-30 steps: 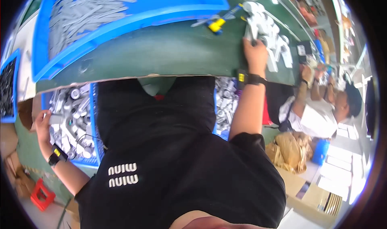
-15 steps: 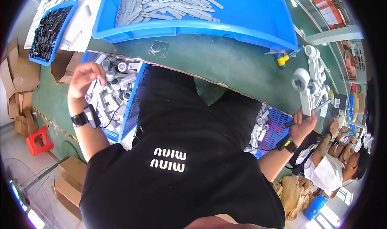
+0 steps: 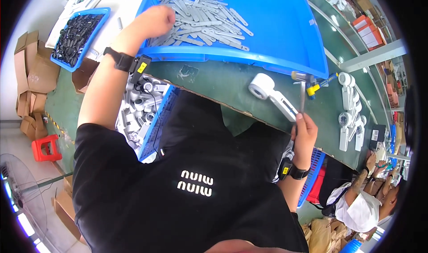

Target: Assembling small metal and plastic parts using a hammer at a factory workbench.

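My left hand (image 3: 156, 21) reaches over the large blue bin (image 3: 214, 53), its fingers curled down at the edge of a pile of flat grey plastic strips (image 3: 196, 21). Whether a strip is between those fingertips is hidden. In my right hand (image 3: 306, 135) a small hammer (image 3: 302, 97) is gripped by its handle, head pointing away from me. The same fingers also hold the end of a white plastic part (image 3: 281, 102) with a flat arm and a round ring-shaped head, which lies at the front of the green table.
A yellow-and-blue tool (image 3: 315, 89) lies beside the bin. More white parts (image 3: 350, 106) are stacked at the right. Below the table edge, a blue crate (image 3: 156, 124) holds similar parts. A blue tray (image 3: 80, 39) of black pieces is far left. Another person (image 3: 361, 204) works at right.
My left hand has moved from above the crate of white parts up to the grey strips. My right hand has brought the hammer and a white part leftward from the stack.
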`<action>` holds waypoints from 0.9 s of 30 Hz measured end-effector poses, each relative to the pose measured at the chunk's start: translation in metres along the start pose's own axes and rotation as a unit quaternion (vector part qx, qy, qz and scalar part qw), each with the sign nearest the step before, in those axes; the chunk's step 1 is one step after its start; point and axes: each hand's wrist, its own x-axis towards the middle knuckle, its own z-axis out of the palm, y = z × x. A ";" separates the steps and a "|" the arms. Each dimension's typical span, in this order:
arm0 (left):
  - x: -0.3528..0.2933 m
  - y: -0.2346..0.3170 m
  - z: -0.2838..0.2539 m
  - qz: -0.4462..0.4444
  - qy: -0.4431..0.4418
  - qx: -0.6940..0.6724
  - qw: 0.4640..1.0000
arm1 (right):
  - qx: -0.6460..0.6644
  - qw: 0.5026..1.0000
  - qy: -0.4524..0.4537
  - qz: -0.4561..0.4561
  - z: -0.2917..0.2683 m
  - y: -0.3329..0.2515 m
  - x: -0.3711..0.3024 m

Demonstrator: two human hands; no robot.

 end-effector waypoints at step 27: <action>-0.067 0.120 -0.013 0.078 0.132 -0.231 0.961 | 0.007 0.978 -0.018 -0.206 0.026 0.014 0.012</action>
